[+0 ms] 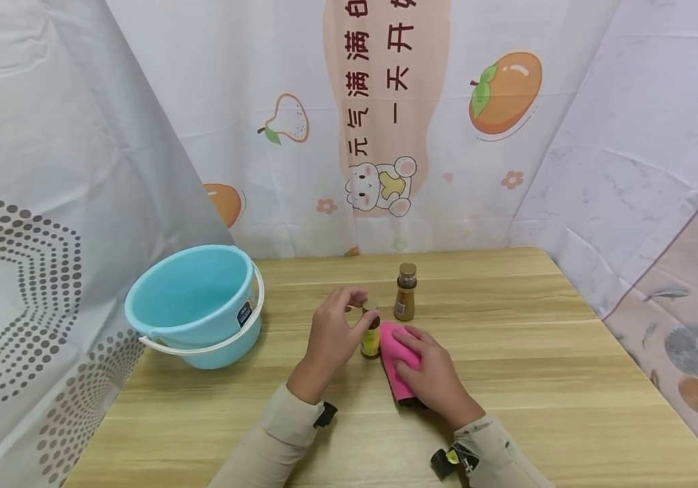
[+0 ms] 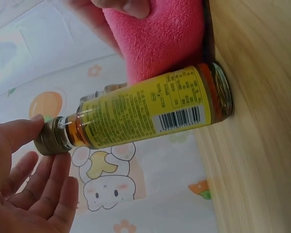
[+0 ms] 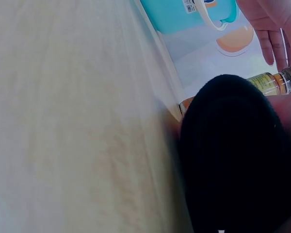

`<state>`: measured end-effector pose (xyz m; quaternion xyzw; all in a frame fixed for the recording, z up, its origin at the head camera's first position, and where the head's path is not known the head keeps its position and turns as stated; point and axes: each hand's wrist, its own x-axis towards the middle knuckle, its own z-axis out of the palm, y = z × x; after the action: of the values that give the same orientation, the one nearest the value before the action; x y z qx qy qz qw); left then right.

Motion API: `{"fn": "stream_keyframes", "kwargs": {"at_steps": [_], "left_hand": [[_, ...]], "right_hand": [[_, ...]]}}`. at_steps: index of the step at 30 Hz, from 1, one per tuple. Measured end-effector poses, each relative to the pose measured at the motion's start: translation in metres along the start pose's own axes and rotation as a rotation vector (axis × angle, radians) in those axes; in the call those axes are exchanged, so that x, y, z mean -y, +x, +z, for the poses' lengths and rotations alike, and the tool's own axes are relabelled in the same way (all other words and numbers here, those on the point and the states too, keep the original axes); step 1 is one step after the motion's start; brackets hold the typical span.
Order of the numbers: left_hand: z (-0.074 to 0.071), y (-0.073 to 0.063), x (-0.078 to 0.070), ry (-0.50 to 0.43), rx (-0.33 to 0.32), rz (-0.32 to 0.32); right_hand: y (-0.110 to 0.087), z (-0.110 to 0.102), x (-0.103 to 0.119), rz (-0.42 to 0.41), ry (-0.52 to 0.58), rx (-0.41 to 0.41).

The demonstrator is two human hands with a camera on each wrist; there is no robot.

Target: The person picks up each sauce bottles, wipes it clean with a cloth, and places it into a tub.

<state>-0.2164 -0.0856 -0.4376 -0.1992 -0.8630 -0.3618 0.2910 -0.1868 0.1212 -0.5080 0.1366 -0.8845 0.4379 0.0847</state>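
A small glass bottle (image 2: 145, 109) with a yellow label and a brown-gold cap (image 2: 51, 138) stands upright on the table. My left hand (image 1: 332, 333) pinches that cap between thumb and fingers. Beside the bottle, my right hand (image 1: 437, 374) grips a folded pink cloth (image 1: 393, 359), its fingers spread over the top. In the left wrist view the cloth lies right against the label side of the bottle. A dark rounded surface (image 3: 233, 155), apparently the underside of the cloth, fills much of the right wrist view and hides most of the right hand.
Just behind the cloth stands a second, similar bottle (image 1: 406, 301) with a gold cap. A light blue bucket (image 1: 219, 318) with a white handle sits at the table's left edge. The wood-grain table (image 1: 544, 379) ends at a printed curtain (image 1: 300, 176) behind.
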Motion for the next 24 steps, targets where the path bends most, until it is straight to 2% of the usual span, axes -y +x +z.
{"fn": "stream_keyframes", "kwargs": {"at_steps": [8,16,19,24], "left_hand": [[-0.0024,0.0006,-0.0015,-0.044,0.004,0.028],[-0.0008,0.0002,-0.0015,-0.097,0.039,0.037],[-0.0005,0.0001,-0.0014,-0.101,0.052,0.028],[-0.0008,0.0005,-0.0019,-0.098,0.056,0.026]], "right_hand": [[0.0006,-0.0011,0.0012,-0.102,0.055,-0.072],[-0.0007,-0.0015,0.0017,-0.213,0.174,-0.167],[-0.0012,-0.0032,0.0069,-0.222,0.203,-0.172],[-0.0006,-0.0037,0.0070,-0.202,0.175,-0.162]]}}
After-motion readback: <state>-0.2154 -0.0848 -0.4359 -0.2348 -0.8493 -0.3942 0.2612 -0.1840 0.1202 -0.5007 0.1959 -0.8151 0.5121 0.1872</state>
